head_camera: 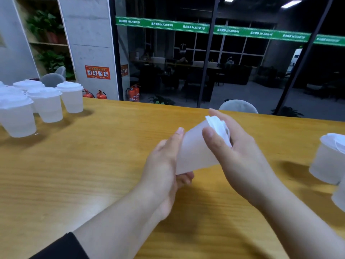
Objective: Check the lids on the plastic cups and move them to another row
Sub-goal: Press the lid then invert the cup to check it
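I see a long yellow wooden table [93, 174] reaching from near to far. A cluster of lidded translucent plastic cups [50, 105] stands upright at its far left. Mid-table, a tilted translucent plastic cup [194, 152] sits between the left hand [164, 165], at its base, and the right hand [242, 152], at its white lid [217, 126]. Two more lidded cups [328, 159] stand at the right edge.
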Demonstrator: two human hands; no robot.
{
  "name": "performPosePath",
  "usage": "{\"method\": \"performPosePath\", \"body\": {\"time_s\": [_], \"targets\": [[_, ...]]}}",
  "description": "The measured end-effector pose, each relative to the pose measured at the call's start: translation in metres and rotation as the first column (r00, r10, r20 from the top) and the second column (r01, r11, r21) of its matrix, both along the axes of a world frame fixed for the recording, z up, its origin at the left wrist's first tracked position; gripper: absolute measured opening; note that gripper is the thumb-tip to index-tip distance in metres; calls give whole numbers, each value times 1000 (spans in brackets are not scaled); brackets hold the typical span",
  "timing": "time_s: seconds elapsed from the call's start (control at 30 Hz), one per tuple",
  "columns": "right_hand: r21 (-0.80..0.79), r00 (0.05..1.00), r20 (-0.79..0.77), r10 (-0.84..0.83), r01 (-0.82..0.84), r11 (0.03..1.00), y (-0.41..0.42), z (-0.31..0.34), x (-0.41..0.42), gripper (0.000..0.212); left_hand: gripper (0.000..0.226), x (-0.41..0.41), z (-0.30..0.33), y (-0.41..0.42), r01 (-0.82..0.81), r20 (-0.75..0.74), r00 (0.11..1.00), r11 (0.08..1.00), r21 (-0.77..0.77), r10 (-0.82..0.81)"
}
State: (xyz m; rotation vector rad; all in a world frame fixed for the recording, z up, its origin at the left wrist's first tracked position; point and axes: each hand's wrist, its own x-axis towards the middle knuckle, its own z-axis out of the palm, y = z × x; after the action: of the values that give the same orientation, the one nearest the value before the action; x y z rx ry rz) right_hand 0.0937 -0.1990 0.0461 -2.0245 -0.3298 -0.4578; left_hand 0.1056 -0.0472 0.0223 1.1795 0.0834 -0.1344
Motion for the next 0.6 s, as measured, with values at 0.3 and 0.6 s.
{"method": "performPosePath", "body": {"time_s": [0.3, 0.6], "targets": [[7, 997, 66, 35, -36, 999, 1, -2, -2, 72, 35, -4, 1, -5, 49, -121, 991, 993, -110, -63], [325, 996, -62, -61, 77, 943, 12, -3, 2, 76, 42, -4, -6, -10, -225, 281, 939, 973, 58, 200]]}}
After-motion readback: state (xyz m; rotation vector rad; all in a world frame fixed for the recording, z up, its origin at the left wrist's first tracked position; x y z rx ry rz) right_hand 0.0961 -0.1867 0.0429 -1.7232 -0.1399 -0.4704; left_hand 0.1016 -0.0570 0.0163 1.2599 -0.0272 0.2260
